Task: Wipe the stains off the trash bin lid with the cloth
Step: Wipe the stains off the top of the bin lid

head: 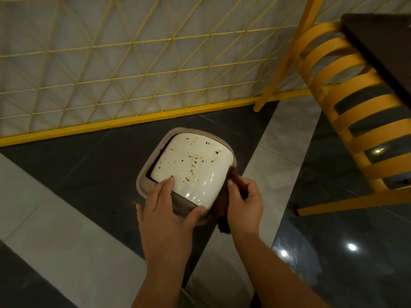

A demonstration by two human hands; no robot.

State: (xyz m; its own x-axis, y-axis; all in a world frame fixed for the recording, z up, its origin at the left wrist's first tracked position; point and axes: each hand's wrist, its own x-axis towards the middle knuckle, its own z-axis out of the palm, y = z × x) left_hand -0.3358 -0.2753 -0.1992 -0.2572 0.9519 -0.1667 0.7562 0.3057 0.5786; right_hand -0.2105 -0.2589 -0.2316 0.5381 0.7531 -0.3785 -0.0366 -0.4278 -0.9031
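A white trash bin lid [195,167] with brown stain spots scattered over its middle and far right sits in the bin's grey rim [142,174] on the floor. My left hand [169,210] rests on the lid's near edge, with its forefinger and thumb spread on the white surface. My right hand [244,203] is at the lid's near right corner, closed on a brown cloth [235,176] that hangs down against the bin's side.
A yellow wire-mesh fence [133,63] with a yellow base rail runs behind the bin. A yellow slatted chair [347,103] and a dark tabletop [382,45] stand at the right. The floor has dark glossy tiles and pale strips.
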